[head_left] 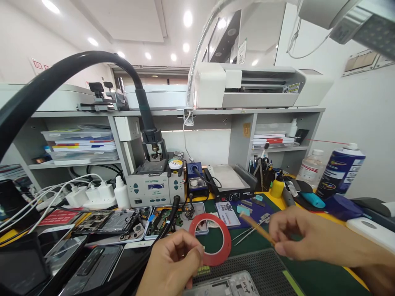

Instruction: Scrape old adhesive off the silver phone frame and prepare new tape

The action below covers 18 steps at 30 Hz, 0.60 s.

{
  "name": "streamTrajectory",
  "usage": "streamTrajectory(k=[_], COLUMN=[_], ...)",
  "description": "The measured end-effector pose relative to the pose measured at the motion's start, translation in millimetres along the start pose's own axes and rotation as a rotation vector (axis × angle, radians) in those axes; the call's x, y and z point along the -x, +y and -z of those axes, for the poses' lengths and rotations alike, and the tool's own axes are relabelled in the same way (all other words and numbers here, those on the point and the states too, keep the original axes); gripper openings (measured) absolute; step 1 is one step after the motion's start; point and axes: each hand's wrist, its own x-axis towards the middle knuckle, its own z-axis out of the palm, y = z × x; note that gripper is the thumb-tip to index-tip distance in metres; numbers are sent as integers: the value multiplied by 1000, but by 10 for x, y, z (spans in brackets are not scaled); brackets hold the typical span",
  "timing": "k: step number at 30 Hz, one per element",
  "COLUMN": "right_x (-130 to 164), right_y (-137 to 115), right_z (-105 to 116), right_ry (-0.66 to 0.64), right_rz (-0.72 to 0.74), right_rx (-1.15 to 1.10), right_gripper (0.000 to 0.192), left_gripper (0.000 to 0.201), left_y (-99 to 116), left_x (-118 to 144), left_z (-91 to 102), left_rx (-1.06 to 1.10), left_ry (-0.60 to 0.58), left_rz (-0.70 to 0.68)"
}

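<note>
the tape roll point(212, 239) stands on edge over the green mat point(296, 279), pinched at its lower left rim by the left hand point(173, 267) — fingers curled shut on it. the right hand point(296, 238) sits just right of the roll, closed on a thin, blurred strip point(257, 229) whose long axis runs up-left toward the roll — the left hand is nearer.

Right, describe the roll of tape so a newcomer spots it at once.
Start at the green mat at the front of the cluttered workbench. Just above it, the left hand holds up a thin roll of tape. It is the only red ring there, open in the middle, beside the brown stick in the right hand.
</note>
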Motion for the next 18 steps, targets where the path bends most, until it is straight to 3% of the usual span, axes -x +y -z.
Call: streamTrajectory(k=[4, 7, 11, 18], right_x=[-134, -218, -214, -192], right_y=[-124, -225, -300, -321], right_z=[-351, -694, -957, -1081], right_ry=[35, 32, 40, 219], right_rz=[166, 189, 172, 122], right_rx=[-597, -848, -927, -952], right_gripper=[27, 28, 22, 24], left_gripper=[18, 15, 12, 15], left_y=[7, -14, -37, -38], left_x=[15, 23, 46, 64], left_z=[-12, -23, -55, -117], left_rx=[0, 4, 51, 176], left_ry=[-14, -26, -54, -70], left_rz=[23, 30, 5, 5])
